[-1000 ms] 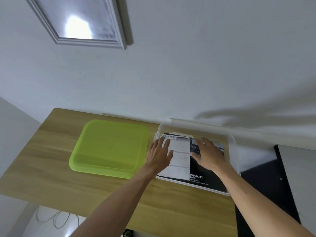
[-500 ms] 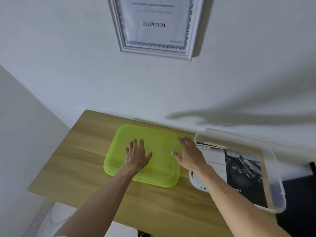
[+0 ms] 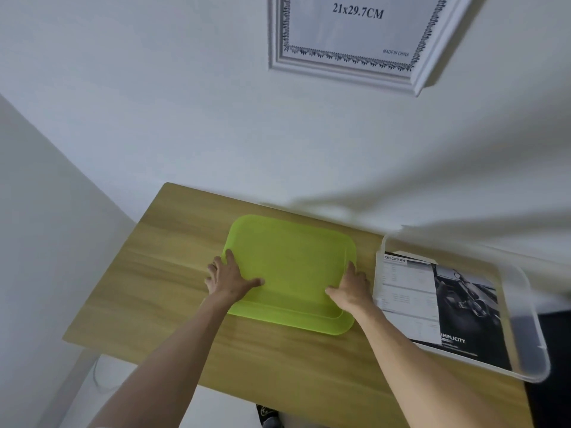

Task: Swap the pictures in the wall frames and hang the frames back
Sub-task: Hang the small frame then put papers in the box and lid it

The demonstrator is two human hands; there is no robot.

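Wooden table (image 3: 173, 291) against the wall (image 3: 154, 103), lid (image 3: 290, 273) lying flat near its centre. Left hand (image 3: 230, 279) on the lid's left edge, right hand (image 3: 352, 287) on its right edge, thumbs on the top surface. Clear storage box (image 3: 525, 335) just right of the lid, at the table's right end, printed sheets (image 3: 438, 304) lying flat inside it. Picture frame (image 3: 349, 67) hung on the wall above and behind the lid, paper insert (image 3: 355, 29) within it.
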